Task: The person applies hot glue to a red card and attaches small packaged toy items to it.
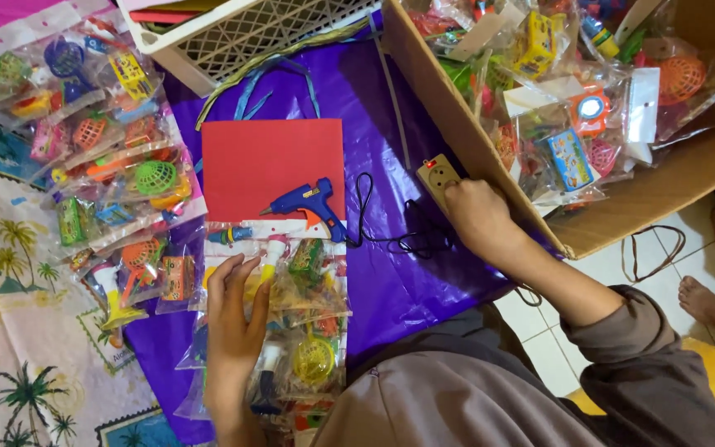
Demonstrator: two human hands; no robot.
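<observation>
Left hand (233, 319) on toy packet (304, 310), right hand (477, 217) on switch (438, 175)

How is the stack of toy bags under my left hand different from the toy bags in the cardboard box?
The stack of toy bags lies flat and neatly layered on the purple sheet, pressed by the left hand; the toy bags in the cardboard box are heaped at mixed angles. The stack is a small batch; the cardboard box holds many more. Both are clear bags of small colourful plastic toys.

Glue gun (308, 203) on card (271, 165), toy packets (291, 306) before it, box (622, 199) right.
</observation>
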